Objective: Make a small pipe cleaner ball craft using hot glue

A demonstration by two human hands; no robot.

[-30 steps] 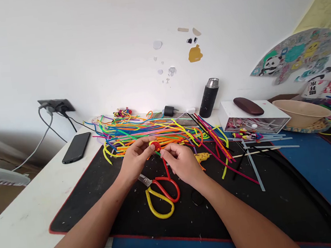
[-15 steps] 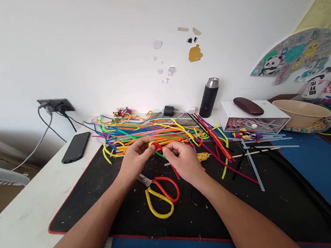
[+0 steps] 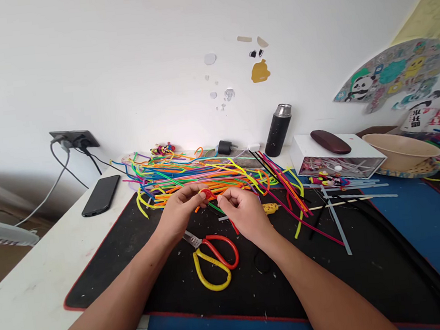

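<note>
A: We had shifted our right hand (image 3: 243, 212) slightly rightward; the red pipe cleaner (image 3: 207, 193) had swung its free end along with it.
B: How did we grip?
A: We pinched the coiled portion in our left hand (image 3: 178, 209) and the strand in our right, above the black mat (image 3: 252, 298), beyond the scissors (image 3: 195, 241).

Hands, quantity two: one left hand (image 3: 180, 210) and one right hand (image 3: 245, 212). Desk items comprise one pair of scissors (image 3: 218, 288), one phone (image 3: 101, 196), one flask (image 3: 278, 132), one box (image 3: 303, 149), one case (image 3: 330, 141), one bowl (image 3: 401, 146) and two figures (image 3: 163, 149); wall items include one gold sticker (image 3: 260, 71). Stems (image 3: 221, 174) overlap too densely for exact counting.
</note>
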